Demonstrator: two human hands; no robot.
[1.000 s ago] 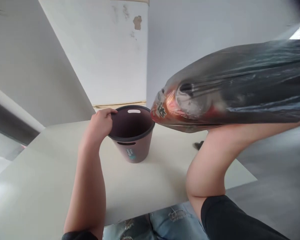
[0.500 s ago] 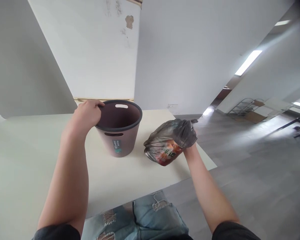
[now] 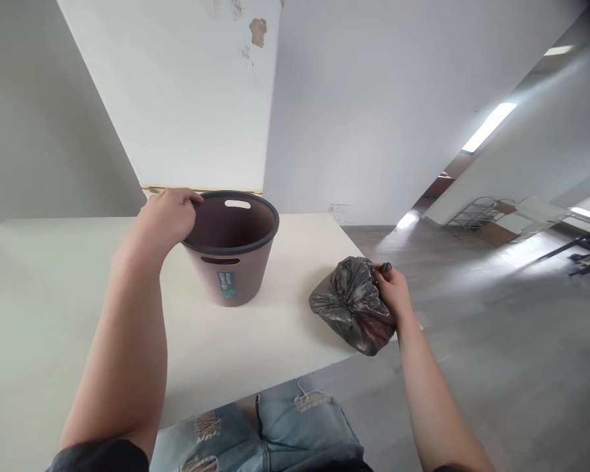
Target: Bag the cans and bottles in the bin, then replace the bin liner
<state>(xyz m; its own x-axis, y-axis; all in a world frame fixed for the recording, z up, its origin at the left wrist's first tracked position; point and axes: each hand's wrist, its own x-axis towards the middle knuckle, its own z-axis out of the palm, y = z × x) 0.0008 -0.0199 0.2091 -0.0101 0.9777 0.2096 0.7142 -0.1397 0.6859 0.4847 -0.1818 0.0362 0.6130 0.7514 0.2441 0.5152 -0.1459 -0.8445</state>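
Left hand (image 3: 164, 219): fingers clamped over the bin's rim, as before.
Right hand (image 3: 393, 292): fingers closed on the bag's dark twisted end.
Bag (image 3: 349, 305): over the surface's near right corner, farther from the bin than a moment ago; its gathered pleats now face up, the printed red wrapper turned from view. Contact beneath cannot be told.
Bin (image 3: 238, 278): upright on the surface (image 3: 275, 334), almost unmoved.
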